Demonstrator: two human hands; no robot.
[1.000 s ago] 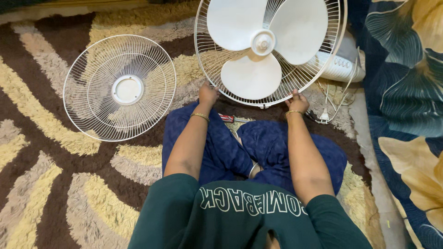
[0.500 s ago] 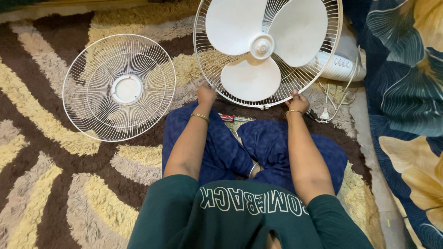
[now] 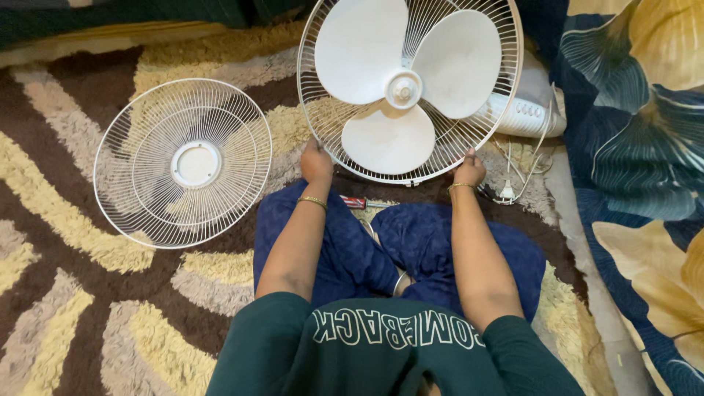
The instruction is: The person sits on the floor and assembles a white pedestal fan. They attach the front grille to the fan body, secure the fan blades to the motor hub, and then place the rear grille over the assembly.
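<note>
you are sitting cross-legged on the patterned rug (image 3: 88, 242), working on a white fan with its front cover off. your left hand (image 3: 317, 163) is gripping the lower left of the rear grille (image 3: 469, 136), fingers closed on the wire rim, and your right hand (image 3: 469, 170) is clamped on the lower right of that same rim. taking the rear grille as the landmark: the three white blades (image 3: 400, 81) are sitting inside it, mounted on the hub at its middle; the loose front grille (image 3: 183, 163) is lying flat on the rug well to its left, apart from it; the fan's white control body (image 3: 522, 116) is showing just behind its right edge, with a white cord and plug (image 3: 507, 192) trailing just below that edge; a red-handled screwdriver (image 3: 354, 202) is lying just below its bottom rim, between your knees.

as a judgement, you are at the step of steadying or positioning the open fan head with both hands, cover removed and blades exposed. the next move seems to call for keeping one hand firm on the rim so the head does not roll, and for care that your fingers stay outside the wires.
</note>
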